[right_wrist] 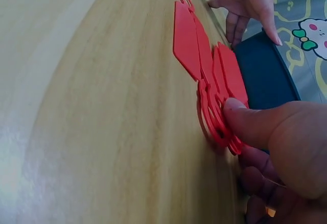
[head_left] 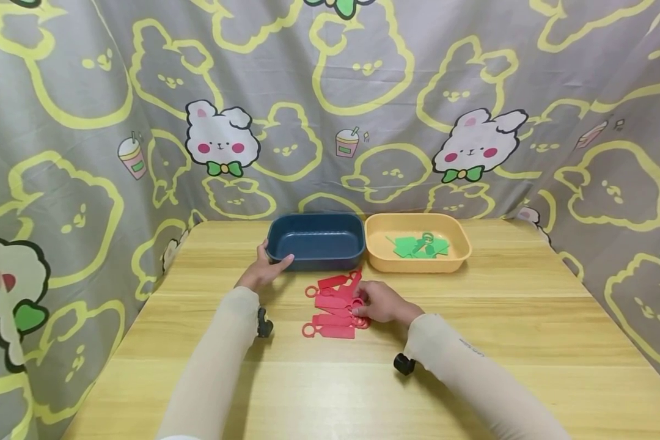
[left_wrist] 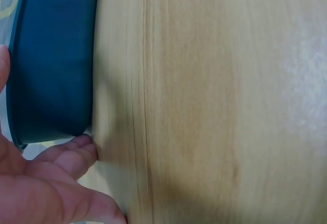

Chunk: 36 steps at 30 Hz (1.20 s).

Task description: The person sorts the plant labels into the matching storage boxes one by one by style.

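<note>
Several flat red tags with ring ends (head_left: 337, 332) lie in an overlapping pile on the table. My right hand (head_left: 382, 300) is at the pile's right side. In the right wrist view, its thumb and curled fingers pinch the rings of some red tags (right_wrist: 214, 114). My left hand (head_left: 261, 270) touches the left end of a dark blue bin (head_left: 316, 264), its thumb and fingers spread. The left wrist view shows its fingers (left_wrist: 71, 157) beside the bin's end wall (left_wrist: 51, 66). No tags show inside the blue bin.
To the right of the blue bin stands a yellow bin (head_left: 418, 265) with several green tags (head_left: 407, 247) in it. Both bins are at the back of the wooden table (head_left: 330, 391). A patterned grey curtain (head_left: 286, 67) hangs behind and at the sides.
</note>
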Motion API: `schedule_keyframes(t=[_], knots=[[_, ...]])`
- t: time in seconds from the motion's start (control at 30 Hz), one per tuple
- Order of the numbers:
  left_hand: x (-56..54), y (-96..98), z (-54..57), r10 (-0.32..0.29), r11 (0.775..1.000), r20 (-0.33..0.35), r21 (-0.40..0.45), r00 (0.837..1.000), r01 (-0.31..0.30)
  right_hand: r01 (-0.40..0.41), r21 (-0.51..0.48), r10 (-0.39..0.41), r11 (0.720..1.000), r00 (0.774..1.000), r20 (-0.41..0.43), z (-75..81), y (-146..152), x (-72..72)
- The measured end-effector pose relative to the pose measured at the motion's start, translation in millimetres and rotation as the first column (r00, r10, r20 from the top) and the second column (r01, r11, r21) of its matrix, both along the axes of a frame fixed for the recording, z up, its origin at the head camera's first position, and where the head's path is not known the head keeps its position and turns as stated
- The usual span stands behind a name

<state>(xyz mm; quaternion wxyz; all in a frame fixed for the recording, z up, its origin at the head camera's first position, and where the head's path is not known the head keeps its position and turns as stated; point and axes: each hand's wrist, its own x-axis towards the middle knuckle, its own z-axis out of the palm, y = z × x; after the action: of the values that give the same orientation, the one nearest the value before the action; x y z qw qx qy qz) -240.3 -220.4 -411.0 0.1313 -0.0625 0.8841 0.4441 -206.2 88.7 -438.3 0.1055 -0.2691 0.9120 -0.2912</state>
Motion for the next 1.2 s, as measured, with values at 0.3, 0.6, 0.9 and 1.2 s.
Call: schedule_keyframes(t=[0.3,0.6,0.9,1.2], knots=[[0.3,1.8,1.0,0.010,1.000,-0.007,0.008,1.000,-0.010,-0.034,-0.084,0.032,0.996,0.999,-0.019,-0.3,6.5,-0.7],[2.2,4.6,0.3,0.027,0.999,-0.006,0.035,1.000,-0.027,-0.023,-0.118,0.027,0.993,0.999,0.028,-1.1,9.0,-1.6],[-1.3,-1.1,-4.5,0.001,1.000,0.001,0.020,1.000,-0.001,-0.021,-0.191,0.043,0.981,0.993,0.111,-0.8,7.8,-4.9],[1.5,0.9,-0.5,0.015,1.000,0.002,0.027,1.000,-0.015,0.033,-0.251,0.003,0.967,0.990,0.139,3.2,9.1,-7.6]])
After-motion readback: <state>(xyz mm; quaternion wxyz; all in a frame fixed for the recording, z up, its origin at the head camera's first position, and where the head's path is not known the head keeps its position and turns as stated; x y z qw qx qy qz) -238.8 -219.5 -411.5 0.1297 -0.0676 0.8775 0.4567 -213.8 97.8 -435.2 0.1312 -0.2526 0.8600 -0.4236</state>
